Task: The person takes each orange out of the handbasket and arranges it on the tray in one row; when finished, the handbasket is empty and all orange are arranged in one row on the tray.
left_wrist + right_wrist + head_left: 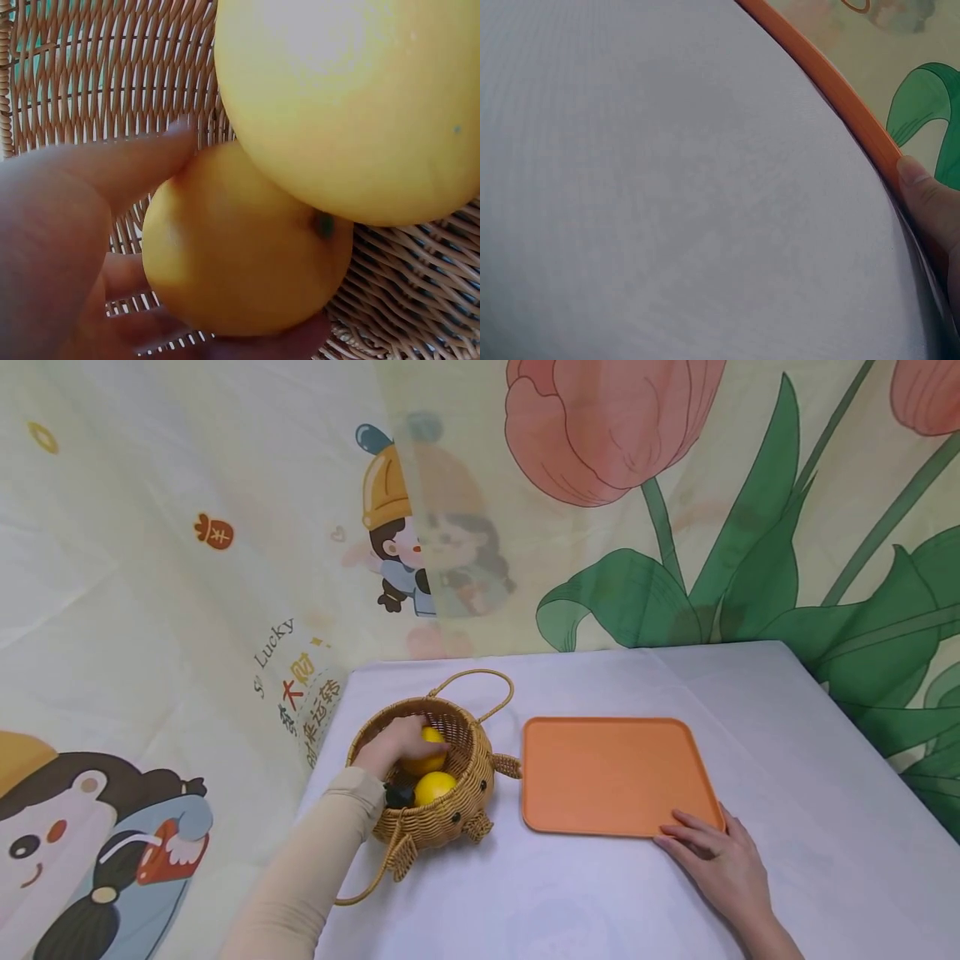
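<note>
On the left of the table a woven wicker basket (pixel 476 777) with an animal face holds round yellow fruit. My left hand (pixel 401 743) reaches down inside it and grips a round yellow-orange fruit (pixel 240 247). In the left wrist view the thumb lies along its upper side and the fingers curl beneath. A second, paler yellow fruit (pixel 435 788) sits nearer the basket's front. To the right lies a flat orange tray (pixel 611 777). My right hand (pixel 723 864) holds its near right corner, with the thumb (pixel 913 171) against the rim and fingertips over the edge.
A white cloth (pixel 570 893) covers the table. One basket handle (pixel 480 672) stands out at the back, the other (pixel 367 889) toward the front left. A wicker fin (pixel 507 766) almost meets the tray's left edge. Printed curtains (pixel 465 527) hang behind and at the left.
</note>
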